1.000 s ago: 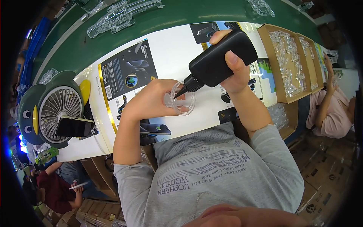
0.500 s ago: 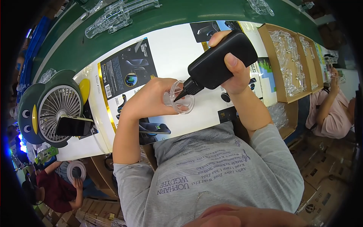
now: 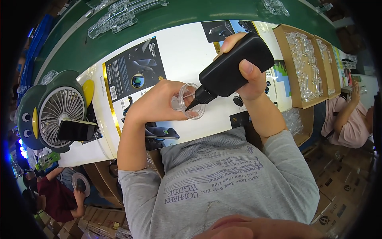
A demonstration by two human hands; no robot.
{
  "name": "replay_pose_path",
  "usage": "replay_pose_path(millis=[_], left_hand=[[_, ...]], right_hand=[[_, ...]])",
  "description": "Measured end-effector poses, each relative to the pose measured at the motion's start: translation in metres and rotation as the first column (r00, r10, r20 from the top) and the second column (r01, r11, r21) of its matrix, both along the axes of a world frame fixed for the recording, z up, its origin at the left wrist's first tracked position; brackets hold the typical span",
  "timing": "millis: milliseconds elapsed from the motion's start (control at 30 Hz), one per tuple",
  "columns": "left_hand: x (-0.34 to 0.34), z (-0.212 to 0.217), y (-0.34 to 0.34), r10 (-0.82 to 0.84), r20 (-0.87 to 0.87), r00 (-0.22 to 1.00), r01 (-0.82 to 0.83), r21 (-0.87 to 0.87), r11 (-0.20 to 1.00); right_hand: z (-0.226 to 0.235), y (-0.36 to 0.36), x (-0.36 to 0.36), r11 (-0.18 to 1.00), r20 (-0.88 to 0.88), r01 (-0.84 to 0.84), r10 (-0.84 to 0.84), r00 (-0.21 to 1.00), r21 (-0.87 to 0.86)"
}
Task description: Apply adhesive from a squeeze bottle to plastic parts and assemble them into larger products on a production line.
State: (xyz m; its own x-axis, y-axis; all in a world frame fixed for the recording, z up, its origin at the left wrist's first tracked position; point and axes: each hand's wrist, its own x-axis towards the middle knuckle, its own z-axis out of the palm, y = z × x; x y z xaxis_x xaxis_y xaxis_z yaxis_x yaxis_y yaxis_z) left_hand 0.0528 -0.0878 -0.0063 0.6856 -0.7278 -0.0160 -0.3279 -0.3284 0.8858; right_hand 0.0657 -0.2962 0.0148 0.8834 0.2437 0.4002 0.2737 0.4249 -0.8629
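Observation:
My left hand (image 3: 159,101) holds a clear round plastic ring part (image 3: 191,100) over the white work table (image 3: 179,51). My right hand (image 3: 248,77) grips a black squeeze bottle (image 3: 234,67) tilted down to the left. The bottle's pointed black nozzle touches the inner rim of the clear ring. Both forearms rise from my grey shirt at the bottom of the view.
A penguin-shaped desk fan (image 3: 55,111) with a phone (image 3: 77,130) in front stands at the left. Cardboard trays of clear plastic parts (image 3: 306,63) lie at the right. More clear parts (image 3: 119,16) rest on the green belt. Other people sit at lower left (image 3: 55,191) and right (image 3: 346,119).
The bottle and ring stay together; the nozzle tip has shifted slightly along the ring. The person at lower left now holds a white ring.

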Motion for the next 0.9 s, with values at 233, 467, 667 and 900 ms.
replay_pose_path(millis=[233,467,667,900], left_hand=[[-0.0007,0.0041,0.0015,-0.001,-0.048,0.999,0.002,0.023,1.0],[0.0009,0.0075,0.0024,-0.02,-0.099,0.995,0.022,0.021,1.0],[0.0026,0.0079,0.0043,-0.042,-0.096,0.994,0.043,0.003,0.999],[0.0024,0.0082,0.0035,-0.051,-0.094,0.994,0.053,0.018,0.998]], right_hand=[[0.0011,-0.0002,-0.002,0.996,-0.008,-0.064,0.064,0.998,0.063],[0.0052,0.0003,-0.0024,0.999,-0.038,-0.032,0.031,0.999,-0.033],[0.0072,0.0018,-0.003,0.997,-0.026,-0.04,0.038,0.999,-0.067],[0.0062,0.004,-0.0031,0.999,-0.021,0.009,-0.01,1.0,-0.032]])
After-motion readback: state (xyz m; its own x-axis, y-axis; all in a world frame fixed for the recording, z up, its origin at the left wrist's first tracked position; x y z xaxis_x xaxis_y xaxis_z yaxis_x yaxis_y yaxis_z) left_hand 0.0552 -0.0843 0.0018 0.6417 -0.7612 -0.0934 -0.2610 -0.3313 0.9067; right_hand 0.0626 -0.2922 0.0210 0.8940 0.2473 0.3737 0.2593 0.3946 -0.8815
